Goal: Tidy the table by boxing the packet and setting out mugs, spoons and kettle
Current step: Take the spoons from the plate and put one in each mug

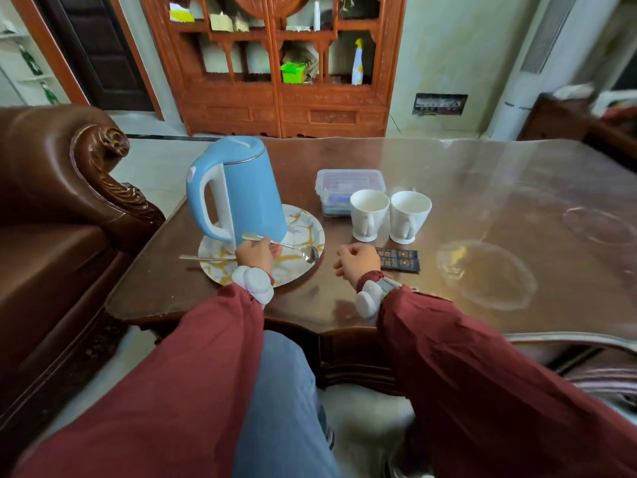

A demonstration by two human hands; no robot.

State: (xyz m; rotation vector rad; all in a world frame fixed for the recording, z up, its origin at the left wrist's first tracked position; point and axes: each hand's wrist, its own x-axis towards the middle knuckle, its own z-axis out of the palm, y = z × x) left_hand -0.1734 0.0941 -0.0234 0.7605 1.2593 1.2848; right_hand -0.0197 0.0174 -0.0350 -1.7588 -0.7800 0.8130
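A blue kettle point(241, 191) stands on a round marbled plate point(303, 236) at the table's left. My left hand point(255, 253) rests over the plate, shut on a metal spoon point(296, 249) whose bowl points right. A second spoon point(203, 258) lies across the plate's left rim, its handle sticking out. Two white mugs point(369, 215) point(410, 217) stand side by side in front of a clear lidded plastic box point(348, 182). My right hand point(358, 263) lies loosely curled on the table, touching the left end of two black packets point(401, 260) but holding nothing.
The brown table point(482, 201) has a glossy clear cover. A leather sofa arm point(69, 174) stands close on the left. A carved wooden cabinet point(275, 81) stands beyond the table. My knee point(275, 391) is below the table's front edge.
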